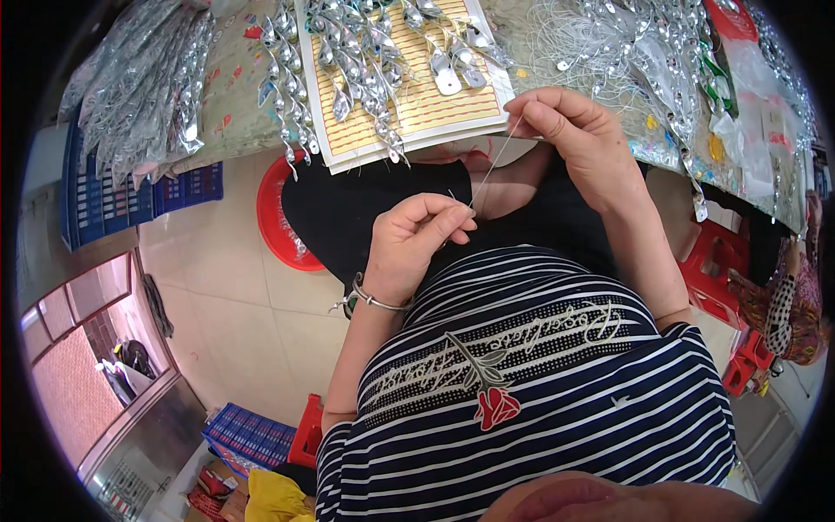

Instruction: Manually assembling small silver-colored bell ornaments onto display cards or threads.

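Note:
A thin pale thread [496, 164] runs taut and slanting between my two hands, above my lap. Its lower end is pinched between thumb and forefinger of my left hand [413, 239], and a short thin tip pokes up beside those fingers. Higher up, near the table edge, my right hand [574, 139] pinches the upper end with thumb and forefinger. Just beyond the hands lies a white-edged board [422, 117] with a yellow-and-red striped face. Shiny silver twisted spiral strands [365, 70] lie on it, some hanging past its near edge.
Bundled silver strands [143, 87] cover the table's left end; a tangle of strings and silver pieces [635, 43] lies at right. Below the table are a red basin [274, 213] and a blue crate [87, 196]. Red stools [713, 261] and another person's patterned sleeve [778, 317] are at right.

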Tool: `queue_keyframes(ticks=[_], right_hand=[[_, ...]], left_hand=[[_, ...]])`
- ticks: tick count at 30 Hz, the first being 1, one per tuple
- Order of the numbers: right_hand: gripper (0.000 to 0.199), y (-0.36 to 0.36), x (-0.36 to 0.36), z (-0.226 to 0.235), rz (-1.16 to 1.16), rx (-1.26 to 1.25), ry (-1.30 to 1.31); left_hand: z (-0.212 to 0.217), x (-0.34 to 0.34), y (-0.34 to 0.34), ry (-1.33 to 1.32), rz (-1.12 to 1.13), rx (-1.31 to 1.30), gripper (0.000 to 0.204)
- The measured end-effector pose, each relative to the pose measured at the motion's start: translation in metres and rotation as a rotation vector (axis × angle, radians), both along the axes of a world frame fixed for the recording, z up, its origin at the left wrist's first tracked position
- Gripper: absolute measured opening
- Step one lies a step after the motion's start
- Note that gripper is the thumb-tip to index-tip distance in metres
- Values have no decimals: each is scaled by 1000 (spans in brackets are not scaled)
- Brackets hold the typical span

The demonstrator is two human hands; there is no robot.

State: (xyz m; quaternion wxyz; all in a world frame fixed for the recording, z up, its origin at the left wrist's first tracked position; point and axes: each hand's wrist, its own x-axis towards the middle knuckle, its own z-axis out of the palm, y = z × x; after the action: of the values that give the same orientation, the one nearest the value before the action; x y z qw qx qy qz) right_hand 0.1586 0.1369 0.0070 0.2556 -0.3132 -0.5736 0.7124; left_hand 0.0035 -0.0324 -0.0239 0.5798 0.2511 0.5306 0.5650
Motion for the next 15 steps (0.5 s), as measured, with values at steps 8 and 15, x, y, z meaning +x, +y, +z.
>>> queue_keyframes(ticks=[8,15], right_hand=[[19,-8,-10,8,121,-234,141],[12,-27,-16,4,247,118,-131]], left_hand=[[0,2,3,-41,47,34,12],[5,-1,10,9,97,78,13]])
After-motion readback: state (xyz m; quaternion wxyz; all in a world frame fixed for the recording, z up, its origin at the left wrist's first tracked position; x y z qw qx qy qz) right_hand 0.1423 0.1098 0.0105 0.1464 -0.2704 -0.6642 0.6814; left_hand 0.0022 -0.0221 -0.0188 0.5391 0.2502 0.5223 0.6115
